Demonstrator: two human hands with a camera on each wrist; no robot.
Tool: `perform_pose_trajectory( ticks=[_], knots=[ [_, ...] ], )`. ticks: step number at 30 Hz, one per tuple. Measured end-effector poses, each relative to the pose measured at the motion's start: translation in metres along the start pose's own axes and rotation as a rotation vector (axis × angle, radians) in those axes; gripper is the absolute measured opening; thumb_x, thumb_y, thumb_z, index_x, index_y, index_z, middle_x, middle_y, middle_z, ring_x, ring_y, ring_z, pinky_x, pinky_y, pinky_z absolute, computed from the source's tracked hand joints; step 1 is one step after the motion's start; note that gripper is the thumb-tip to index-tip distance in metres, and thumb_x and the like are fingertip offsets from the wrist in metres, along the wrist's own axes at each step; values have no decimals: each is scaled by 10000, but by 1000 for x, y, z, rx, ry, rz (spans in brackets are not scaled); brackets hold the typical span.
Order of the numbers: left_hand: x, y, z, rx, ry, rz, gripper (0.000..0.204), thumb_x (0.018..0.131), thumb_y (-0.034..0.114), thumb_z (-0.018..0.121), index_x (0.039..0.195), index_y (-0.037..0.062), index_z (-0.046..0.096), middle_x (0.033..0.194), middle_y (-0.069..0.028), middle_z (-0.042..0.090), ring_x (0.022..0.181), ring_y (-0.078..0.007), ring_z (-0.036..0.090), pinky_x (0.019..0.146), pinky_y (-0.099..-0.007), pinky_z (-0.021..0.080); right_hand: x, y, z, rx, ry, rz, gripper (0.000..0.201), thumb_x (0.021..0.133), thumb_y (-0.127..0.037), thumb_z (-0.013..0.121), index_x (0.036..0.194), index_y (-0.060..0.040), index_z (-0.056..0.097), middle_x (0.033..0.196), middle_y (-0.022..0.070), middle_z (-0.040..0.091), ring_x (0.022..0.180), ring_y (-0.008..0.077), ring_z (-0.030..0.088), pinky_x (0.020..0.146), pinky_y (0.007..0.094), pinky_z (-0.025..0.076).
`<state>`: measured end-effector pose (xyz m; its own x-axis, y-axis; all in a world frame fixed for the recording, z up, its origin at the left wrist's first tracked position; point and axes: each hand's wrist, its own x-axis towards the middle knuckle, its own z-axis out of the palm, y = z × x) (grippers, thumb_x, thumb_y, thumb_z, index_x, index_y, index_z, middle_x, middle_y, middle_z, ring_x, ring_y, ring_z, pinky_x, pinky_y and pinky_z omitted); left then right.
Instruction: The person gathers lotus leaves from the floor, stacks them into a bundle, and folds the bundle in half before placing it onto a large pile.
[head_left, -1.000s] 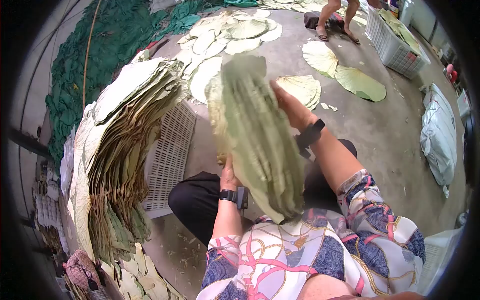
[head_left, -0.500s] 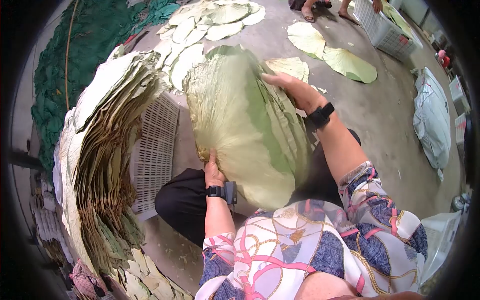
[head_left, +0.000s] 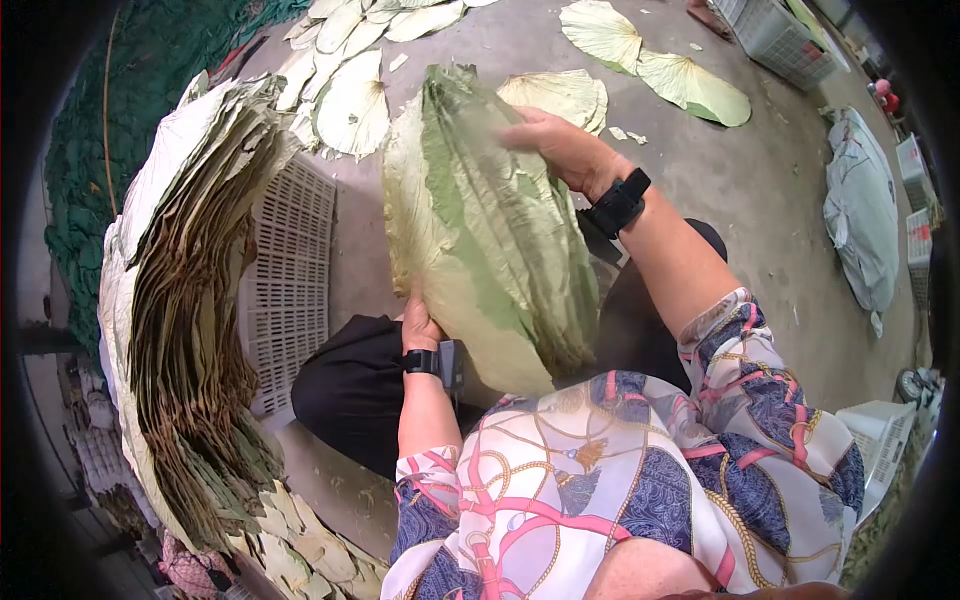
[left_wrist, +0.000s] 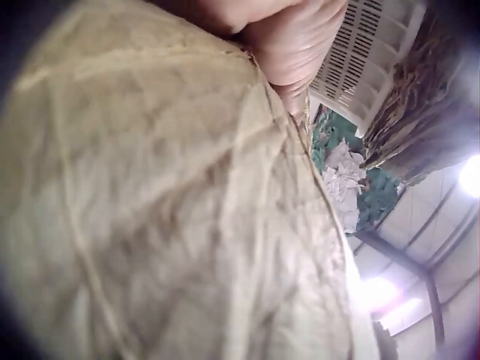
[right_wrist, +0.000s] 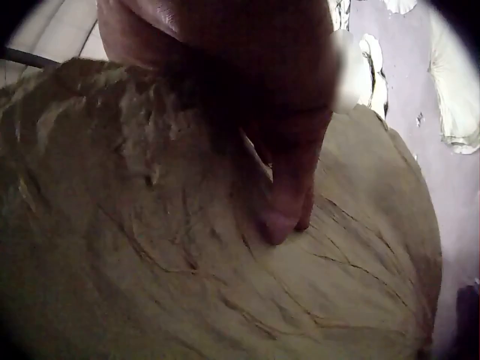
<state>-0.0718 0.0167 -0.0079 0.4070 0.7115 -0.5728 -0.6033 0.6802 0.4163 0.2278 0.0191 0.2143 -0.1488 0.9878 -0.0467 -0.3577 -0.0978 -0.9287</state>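
Note:
A thick sheaf of dried, folded lotus leaves (head_left: 480,230) is held upright above the lap, pale green with darker green strips. My left hand (head_left: 418,328) grips its lower left edge, thumb on the near face. In the left wrist view, the left hand (left_wrist: 292,45) bends over the leaf edge, and the wrinkled leaf face (left_wrist: 172,195) fills most of the picture. At the upper right edge, my right hand (head_left: 560,150) holds the sheaf, slightly blurred. The right wrist view shows the fingers (right_wrist: 289,195) lying against the veined leaf surface (right_wrist: 360,285).
A tall curved stack of leaves (head_left: 190,300) stands at the left against a white slatted crate (head_left: 295,270). Single leaves (head_left: 690,85) lie on the concrete floor ahead. A white sack (head_left: 860,210) lies at the right; another crate (head_left: 775,40) stands far right.
The sheaf swung to show its broad pale face, then turned back so its folded, streaked side shows. Both hands stay on it. The head view has shifted, moving the other person mostly out of frame.

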Motion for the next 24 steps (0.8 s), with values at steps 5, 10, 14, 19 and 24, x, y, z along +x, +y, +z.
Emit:
perform_pose_trajectory(
  ticks=[5,10,14,19,24],
  knots=[
    [20,-17,-38,-38,-8,-90,423,900,360,611,1161,29,579,1081,-120,640,959,-266,625,822,-420,541,5,11,17,-13,-82,0,454,900,-251,609,1248,15,489,1111,69,608,963,112,599,847,250,491],
    [-36,-16,22,788,-152,124,394,960,257,508,1283,34,470,1230,-115,558,1092,-251,558,910,-364,471,6,17,36,134,-126,79,457,906,-289,607,1230,13,500,1118,71,607,958,117,596,833,255,496],
    [-36,-27,-7,849,-128,170,401,965,263,494,1294,37,458,1239,-114,552,1097,-254,554,912,-370,470,3,13,48,127,-104,111,411,916,-239,592,1227,17,511,1101,61,617,945,111,600,834,255,497],
    [-25,-27,-11,931,-107,237,412,971,271,470,1313,42,437,1254,-112,542,1104,-258,547,914,-378,470,4,16,54,95,-137,81,362,923,-170,567,1225,24,517,1094,57,624,930,109,607,837,253,497],
    [-27,-34,-26,1011,-91,301,424,978,280,447,1332,47,417,1270,-109,531,1111,-263,541,917,-386,469,7,27,58,180,-190,130,359,931,-155,551,1242,21,507,1099,60,624,936,107,605,840,256,494]
  ],
)
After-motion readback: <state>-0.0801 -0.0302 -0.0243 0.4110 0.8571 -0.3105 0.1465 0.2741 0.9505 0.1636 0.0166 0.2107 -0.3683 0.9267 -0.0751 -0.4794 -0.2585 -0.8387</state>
